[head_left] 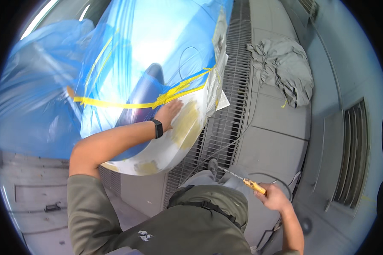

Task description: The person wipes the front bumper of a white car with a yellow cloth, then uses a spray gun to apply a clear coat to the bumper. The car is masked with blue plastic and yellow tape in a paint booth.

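So the left hand [169, 114] was laid flat, fingers spread, on the bare white car panel [174, 144], right on the edge of the yellowish filler patch [186, 124]. The panel was hung out over the floor grating [234, 85], with everything above it wrapped in blue plastic sheeting [127, 55] held down by yellow masking tape [157, 102]. A black watch [157, 128] was worn on that wrist. The right hand [273, 196] was kept low by the hip, its grip closed around a yellow-handled tool [253, 185], a thin hose [225, 146] trailing off it. Looked like the surface was being felt over by touch, probably checking the filler for highs and lows. The next move would likely call for the tool being brought up to that patch, gently.

A grey cloth [283, 70] was left crumpled on the floor.
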The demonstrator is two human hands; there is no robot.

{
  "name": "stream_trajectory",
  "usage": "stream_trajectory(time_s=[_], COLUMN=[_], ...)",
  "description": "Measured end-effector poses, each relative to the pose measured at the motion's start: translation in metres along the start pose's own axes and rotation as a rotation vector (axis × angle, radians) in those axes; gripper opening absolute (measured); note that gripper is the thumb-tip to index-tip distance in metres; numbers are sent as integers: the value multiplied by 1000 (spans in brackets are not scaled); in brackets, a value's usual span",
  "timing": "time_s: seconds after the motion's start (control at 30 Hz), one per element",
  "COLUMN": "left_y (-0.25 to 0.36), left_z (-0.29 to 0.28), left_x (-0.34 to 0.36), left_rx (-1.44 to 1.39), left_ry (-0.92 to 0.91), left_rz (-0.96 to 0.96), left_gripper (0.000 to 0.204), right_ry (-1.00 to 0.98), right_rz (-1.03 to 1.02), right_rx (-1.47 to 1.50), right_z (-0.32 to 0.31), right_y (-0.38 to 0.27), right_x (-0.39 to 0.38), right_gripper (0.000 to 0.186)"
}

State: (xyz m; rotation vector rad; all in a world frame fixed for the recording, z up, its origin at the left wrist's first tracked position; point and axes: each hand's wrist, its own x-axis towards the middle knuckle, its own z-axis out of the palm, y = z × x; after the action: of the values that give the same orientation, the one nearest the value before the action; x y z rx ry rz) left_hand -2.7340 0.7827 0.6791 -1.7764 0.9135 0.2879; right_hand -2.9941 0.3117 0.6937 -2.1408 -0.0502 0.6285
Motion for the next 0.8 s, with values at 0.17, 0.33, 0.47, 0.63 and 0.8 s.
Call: stream_trajectory(time_s=[0.17,0.33,0.47,0.63,0.8], left_y=[0,-11,-17,9,-33], left_z=[19,32,31,32,39], left_x=[-1,64,100,48,65], left_rx=[-11,-44,-156,-547,-194], left_ry=[-97,-152,-88,-490,-49], left_rz=[73,281,126,330,171], left_gripper=[117,107,107,117,114], right_ry=[-5,91,11,-53,-9], right_rz=[122,155,128,123,191], right_rx=[5,103,171,187,222], right_z=[23,27,35,33,4], right_y=[-16,-3,14,29,30], right_x=[16,34,42,55,84], right_gripper=[31,29,31,32,36])
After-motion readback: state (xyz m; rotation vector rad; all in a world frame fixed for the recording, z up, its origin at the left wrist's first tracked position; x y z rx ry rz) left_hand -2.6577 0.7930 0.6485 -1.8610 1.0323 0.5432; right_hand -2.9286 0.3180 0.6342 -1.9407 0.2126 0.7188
